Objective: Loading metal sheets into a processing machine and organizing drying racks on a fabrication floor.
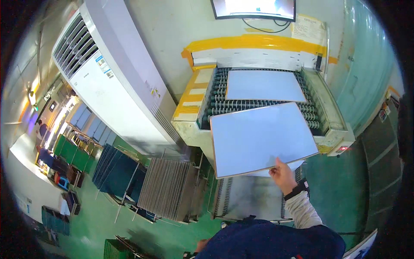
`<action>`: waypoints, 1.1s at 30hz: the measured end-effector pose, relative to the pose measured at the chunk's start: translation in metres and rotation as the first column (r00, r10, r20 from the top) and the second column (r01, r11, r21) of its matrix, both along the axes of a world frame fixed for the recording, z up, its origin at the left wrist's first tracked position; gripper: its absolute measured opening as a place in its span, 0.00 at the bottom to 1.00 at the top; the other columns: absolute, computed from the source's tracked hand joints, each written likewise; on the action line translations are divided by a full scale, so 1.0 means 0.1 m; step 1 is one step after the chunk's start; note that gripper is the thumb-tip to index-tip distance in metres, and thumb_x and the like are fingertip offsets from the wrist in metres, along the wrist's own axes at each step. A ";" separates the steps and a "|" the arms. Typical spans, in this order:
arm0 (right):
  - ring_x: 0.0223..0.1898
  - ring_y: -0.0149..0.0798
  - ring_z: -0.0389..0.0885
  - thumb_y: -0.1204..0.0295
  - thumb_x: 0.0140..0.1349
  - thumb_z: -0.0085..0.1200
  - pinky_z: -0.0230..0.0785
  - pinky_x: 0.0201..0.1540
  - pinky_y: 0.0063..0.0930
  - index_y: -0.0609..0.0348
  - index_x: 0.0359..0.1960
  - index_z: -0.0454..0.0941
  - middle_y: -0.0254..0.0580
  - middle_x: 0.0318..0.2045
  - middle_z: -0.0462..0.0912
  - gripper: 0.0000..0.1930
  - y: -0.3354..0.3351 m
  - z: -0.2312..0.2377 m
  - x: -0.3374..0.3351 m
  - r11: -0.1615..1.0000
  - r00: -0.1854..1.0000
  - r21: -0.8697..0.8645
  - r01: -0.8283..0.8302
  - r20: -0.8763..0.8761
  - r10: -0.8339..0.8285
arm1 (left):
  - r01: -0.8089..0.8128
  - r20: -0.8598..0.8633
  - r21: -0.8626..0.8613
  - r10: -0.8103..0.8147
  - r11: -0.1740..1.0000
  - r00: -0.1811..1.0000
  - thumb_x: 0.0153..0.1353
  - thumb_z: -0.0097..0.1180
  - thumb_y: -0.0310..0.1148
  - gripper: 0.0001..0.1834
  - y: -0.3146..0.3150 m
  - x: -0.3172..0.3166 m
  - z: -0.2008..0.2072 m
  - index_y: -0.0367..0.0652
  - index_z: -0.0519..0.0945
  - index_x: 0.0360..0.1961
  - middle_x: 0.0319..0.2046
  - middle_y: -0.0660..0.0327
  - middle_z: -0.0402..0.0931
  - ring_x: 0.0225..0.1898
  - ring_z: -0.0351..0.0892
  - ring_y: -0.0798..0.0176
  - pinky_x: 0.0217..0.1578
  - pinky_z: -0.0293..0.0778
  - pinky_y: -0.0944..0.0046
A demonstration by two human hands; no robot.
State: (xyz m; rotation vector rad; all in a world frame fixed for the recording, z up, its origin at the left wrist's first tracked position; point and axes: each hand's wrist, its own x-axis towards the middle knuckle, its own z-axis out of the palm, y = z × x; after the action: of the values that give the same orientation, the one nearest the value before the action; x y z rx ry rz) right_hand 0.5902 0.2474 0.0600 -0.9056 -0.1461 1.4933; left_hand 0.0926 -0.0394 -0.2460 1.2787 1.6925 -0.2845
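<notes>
My right hand (282,176) pinches the near edge of a flat white panel (263,138) with a thin brown border, thumb on top. The panel is tilted, its far part over the near end of a roller conveyor (317,116); whether it touches the rollers I cannot tell. A second white panel (265,85) lies flat on the rollers beyond it. Low at the bottom edge, my left hand (201,245) shows only in part beside my body, its fingers hidden.
Below the conveyor's end stands a rack (248,196) with a pale sheet. To the left are a slotted rack of upright panels (166,190), dark green panels (116,172) and a tall white air conditioner (116,86). A screen (254,8) hangs on the wall; plastic curtains (366,77) hang right.
</notes>
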 end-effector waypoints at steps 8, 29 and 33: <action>0.29 0.36 0.70 0.59 0.61 0.56 0.68 0.32 0.32 0.51 0.25 0.68 0.34 0.24 0.72 0.13 0.30 0.01 0.12 0.994 0.995 0.038 0.100 -0.029 -0.099 | 0.076 0.063 0.373 -0.107 0.925 0.992 0.58 0.47 0.52 0.23 -0.22 0.01 -0.36 0.61 0.73 0.54 0.35 0.51 0.79 0.35 0.78 0.46 0.37 0.73 0.53; 0.30 0.40 0.74 0.64 0.59 0.56 0.71 0.35 0.35 0.55 0.34 0.73 0.39 0.28 0.77 0.10 0.81 -0.11 0.25 0.995 0.988 0.015 0.103 -0.119 -0.101 | -0.619 0.100 -0.046 0.620 0.784 0.778 0.53 0.58 0.55 0.28 -0.13 0.24 0.08 0.38 0.81 0.40 0.37 0.51 0.80 0.41 0.78 0.52 0.44 0.71 0.57; 0.29 0.41 0.75 0.65 0.59 0.56 0.72 0.35 0.35 0.58 0.33 0.73 0.41 0.28 0.77 0.10 0.85 -0.09 0.29 0.995 0.989 0.044 0.087 -0.127 -0.080 | -0.398 -0.069 -0.173 0.392 0.901 0.918 0.56 0.54 0.56 0.28 -0.06 0.12 0.14 0.38 0.80 0.41 0.40 0.49 0.80 0.44 0.78 0.48 0.47 0.70 0.56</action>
State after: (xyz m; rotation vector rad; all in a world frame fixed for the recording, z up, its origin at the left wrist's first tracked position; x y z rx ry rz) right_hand 0.6189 0.3320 0.0513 -0.7677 -0.0522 1.4577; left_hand 0.1051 -0.0457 -0.2319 0.7748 1.8621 -0.2129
